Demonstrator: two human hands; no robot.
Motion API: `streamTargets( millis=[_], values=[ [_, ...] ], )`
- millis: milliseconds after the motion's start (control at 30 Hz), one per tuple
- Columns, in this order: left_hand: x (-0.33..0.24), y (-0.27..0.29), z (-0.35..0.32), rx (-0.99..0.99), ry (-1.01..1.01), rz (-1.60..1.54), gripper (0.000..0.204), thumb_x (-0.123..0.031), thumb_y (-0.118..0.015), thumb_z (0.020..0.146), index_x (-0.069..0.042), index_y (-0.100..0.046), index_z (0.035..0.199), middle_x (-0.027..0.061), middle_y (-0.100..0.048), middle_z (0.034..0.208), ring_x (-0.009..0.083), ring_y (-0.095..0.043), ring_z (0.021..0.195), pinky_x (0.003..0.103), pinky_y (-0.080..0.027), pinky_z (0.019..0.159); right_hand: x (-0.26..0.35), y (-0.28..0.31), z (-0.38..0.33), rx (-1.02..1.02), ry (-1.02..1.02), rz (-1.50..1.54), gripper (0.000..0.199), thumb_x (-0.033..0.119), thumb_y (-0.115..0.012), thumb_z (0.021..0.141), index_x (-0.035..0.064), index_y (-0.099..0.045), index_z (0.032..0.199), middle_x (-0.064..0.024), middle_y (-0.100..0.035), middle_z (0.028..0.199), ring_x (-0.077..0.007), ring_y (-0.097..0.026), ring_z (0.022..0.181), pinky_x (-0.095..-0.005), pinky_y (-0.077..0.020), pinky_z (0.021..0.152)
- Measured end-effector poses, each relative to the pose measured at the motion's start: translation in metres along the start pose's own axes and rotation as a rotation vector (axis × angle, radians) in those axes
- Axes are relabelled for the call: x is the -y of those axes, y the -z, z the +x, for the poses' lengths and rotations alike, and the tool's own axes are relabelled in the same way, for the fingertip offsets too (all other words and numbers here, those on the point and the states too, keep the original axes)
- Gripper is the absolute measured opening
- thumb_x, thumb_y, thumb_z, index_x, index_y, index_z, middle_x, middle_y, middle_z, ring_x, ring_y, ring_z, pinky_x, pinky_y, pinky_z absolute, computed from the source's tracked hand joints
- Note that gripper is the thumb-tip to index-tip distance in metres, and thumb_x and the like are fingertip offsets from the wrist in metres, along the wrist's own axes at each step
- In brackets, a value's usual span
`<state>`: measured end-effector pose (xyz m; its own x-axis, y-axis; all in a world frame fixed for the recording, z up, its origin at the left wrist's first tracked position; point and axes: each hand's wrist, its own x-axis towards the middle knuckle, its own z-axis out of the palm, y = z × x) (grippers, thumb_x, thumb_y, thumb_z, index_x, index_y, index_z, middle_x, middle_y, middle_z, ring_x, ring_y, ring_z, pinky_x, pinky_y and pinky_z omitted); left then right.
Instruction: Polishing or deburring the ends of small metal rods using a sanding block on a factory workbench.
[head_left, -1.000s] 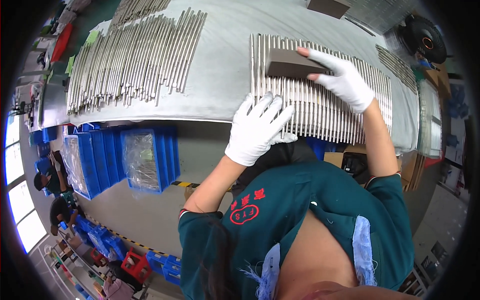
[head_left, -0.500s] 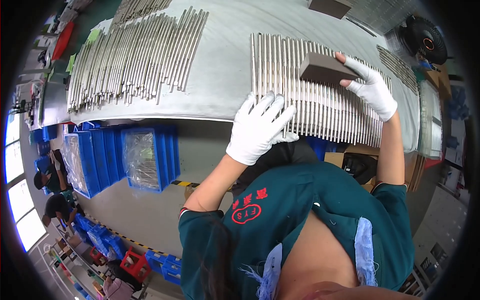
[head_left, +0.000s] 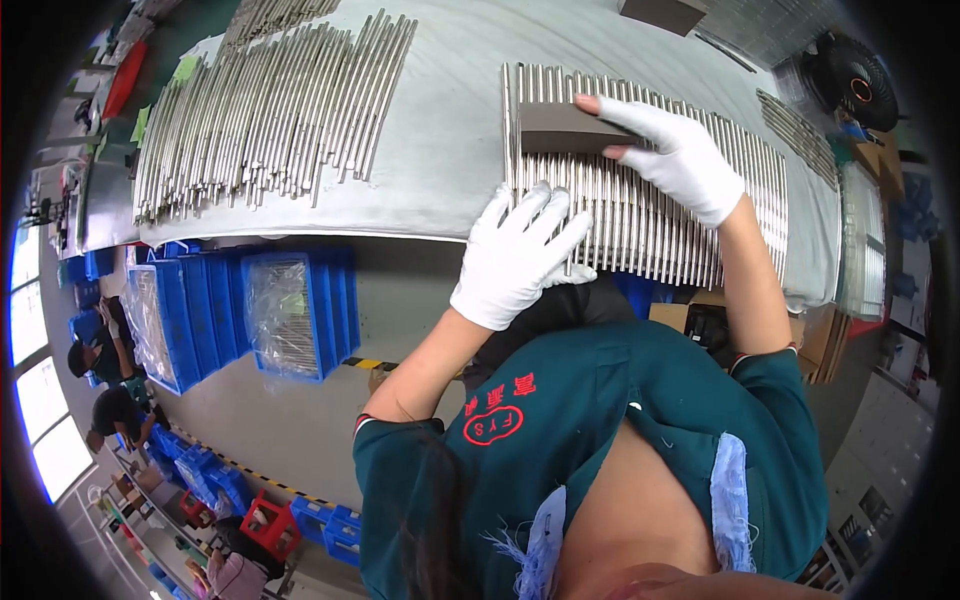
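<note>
A row of slim metal rods lies side by side on the table before me. My left hand, in a white glove, rests with fingers spread on the near ends of the rods at the row's left. My right hand, gloved with thumb and a fingertip bare, grips a dark grey-brown rectangular block. The block lies across the rods at the left part of the row, its underside hidden.
More rods lie in a wide batch at the table's left. A second block sits at the far edge, and a black fan stands at the far right. Blue crates with plastic-wrapped rods are below the table, left. Several people work farther off.
My right hand has slid the block leftward across the rods, from the middle of the row to near its left end. My left hand has stayed in place.
</note>
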<state>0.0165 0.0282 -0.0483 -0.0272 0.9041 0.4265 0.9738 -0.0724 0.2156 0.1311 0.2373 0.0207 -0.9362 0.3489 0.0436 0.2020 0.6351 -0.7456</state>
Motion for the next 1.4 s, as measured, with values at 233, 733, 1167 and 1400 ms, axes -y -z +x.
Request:
streamTargets(
  millis=[233, 733, 1167, 1400],
  values=[
    [-0.001, 0.004, 0.0, 0.023, 0.004, -0.023, 0.062, -0.059, -0.065, 0.075, -0.018, -0.064, 0.123, 0.0106, -0.064, 0.118, 0.0302, -0.06, 0.111, 0.052, -0.046, 0.096, -0.021, 0.034, -0.011, 0.082, -0.122, 0.184, 0.053, 0.0, -0.065, 0.088, 0.0152, -0.057, 0.138, -0.0048, -0.062, 0.136, -0.0164, -0.058, 0.123, -0.0287, -0.0442, 0.106],
    [0.002, 0.011, -0.002, 0.098, 0.031, -0.09, 0.073, -0.063, -0.065, 0.074, -0.019, -0.059, 0.132, 0.0126, -0.059, 0.127, 0.0354, -0.055, 0.117, 0.056, -0.041, 0.101, -0.044, 0.037, -0.082, -0.292, -0.252, 0.326, 0.06, 0.002, -0.069, 0.087, 0.0121, -0.052, 0.143, -0.0047, -0.054, 0.144, -0.0152, -0.051, 0.129, -0.0299, -0.0394, 0.11],
    [0.012, 0.016, 0.003, 0.239, 0.122, 0.063, 0.093, -0.081, -0.05, 0.072, -0.023, -0.048, 0.145, 0.0185, -0.05, 0.142, 0.0511, -0.043, 0.127, 0.062, -0.03, 0.109, -0.037, 0.005, -0.086, -0.405, -0.258, 0.208, 0.058, 0.001, -0.067, 0.09, 0.0126, -0.051, 0.144, -0.0054, -0.06, 0.137, -0.0125, -0.056, 0.121, -0.0263, -0.0408, 0.105],
    [0.021, 0.019, -0.002, 0.217, 0.036, 0.022, 0.089, -0.079, -0.05, 0.074, -0.022, -0.05, 0.143, 0.0149, -0.053, 0.139, 0.0516, -0.046, 0.125, 0.062, -0.032, 0.108, -0.035, 0.005, -0.086, -0.427, -0.275, 0.189, 0.058, 0.002, -0.068, 0.09, 0.0108, -0.05, 0.144, -0.0052, -0.06, 0.137, -0.0123, -0.055, 0.121, -0.0264, -0.0407, 0.106]
  ],
)
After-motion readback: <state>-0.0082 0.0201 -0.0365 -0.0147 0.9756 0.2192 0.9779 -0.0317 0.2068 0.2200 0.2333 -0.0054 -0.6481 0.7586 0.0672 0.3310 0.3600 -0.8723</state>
